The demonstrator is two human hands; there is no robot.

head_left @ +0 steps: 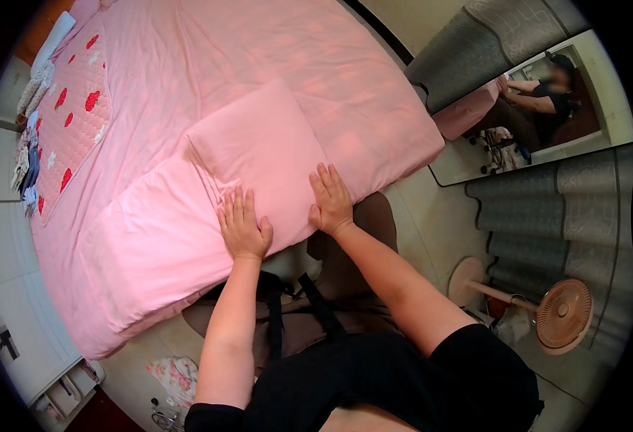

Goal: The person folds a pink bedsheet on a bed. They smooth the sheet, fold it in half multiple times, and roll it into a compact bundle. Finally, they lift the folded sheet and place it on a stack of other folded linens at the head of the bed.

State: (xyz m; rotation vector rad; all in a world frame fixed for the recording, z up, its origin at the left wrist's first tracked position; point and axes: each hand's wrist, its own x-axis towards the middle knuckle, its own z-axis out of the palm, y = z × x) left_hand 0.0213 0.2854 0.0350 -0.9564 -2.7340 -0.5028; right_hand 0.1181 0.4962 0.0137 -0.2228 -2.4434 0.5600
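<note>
Both hands press flat on a pink pillow [262,155] lying at the near edge of a bed covered by a pink sheet [259,50]. The left hand [243,227] rests on the pillow's lower left corner, fingers extended and close together; the right hand [331,200] lies on its lower right edge, fingers slightly spread (nothing is gripped). The pillow extends away beyond the fingertips. A strawberry-patterned mat [72,115] lies at far left; a standing fan [563,315] is at right.
</note>
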